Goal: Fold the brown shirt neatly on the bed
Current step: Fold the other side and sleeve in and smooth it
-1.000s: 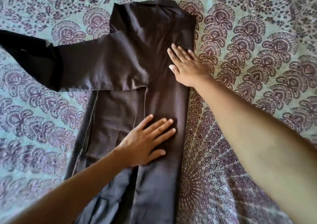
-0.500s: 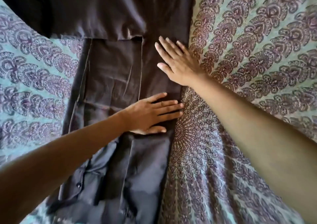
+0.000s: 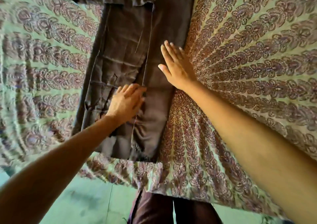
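A brown shirt (image 3: pixel 123 52) lies lengthwise on a patterned bed (image 3: pixel 240 69), folded into a long strip, its hem just short of the bed's near edge. The right hand (image 3: pixel 176 67) presses flat, fingers (image 3: pixel 169 52) straight, on the strip's right edge. The left hand (image 3: pixel 125 103) rests lower down, its fingers loosely bent and gripping nothing. Bedspread stretches wide on either side of the shirt.

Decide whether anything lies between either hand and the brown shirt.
Nothing visible does. The left hand and the right hand both appear to lie directly on the brown shirt, bare skin against cloth.
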